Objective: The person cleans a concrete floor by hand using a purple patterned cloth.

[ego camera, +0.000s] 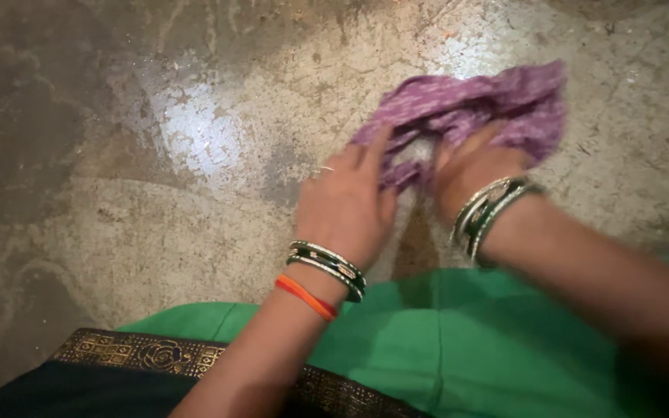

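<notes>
The purple cloth (474, 108) looks soft, thin and light — it bunches and folds wherever it is pressed, so it will give no resistance and keep no shape of its own. It probably drags a little on the rough, damp-looking concrete floor (156, 178) rather than sliding freely, and any gathered fold is a fair place to take hold, since a pinch on a single layer would only pull that layer out. It lies crumpled on the floor just ahead of the person, in the upper right of the view, mottled violet with paler flecks, its far edge lifted in loose ridges. The left hand (346, 205) rests at the near left edge of the cloth, fingers stretched forward and spread onto the fabric rather than curled round it. The right hand (474, 166) is pushed into the bunched middle — its fingers are buried in the folds and seem closed on a handful, though the tips are hidden. Both wrists carry green and silver bangles (327, 267), and green fabric (466, 340) with a gold-patterned dark border (149, 354) fills the bottom.
</notes>
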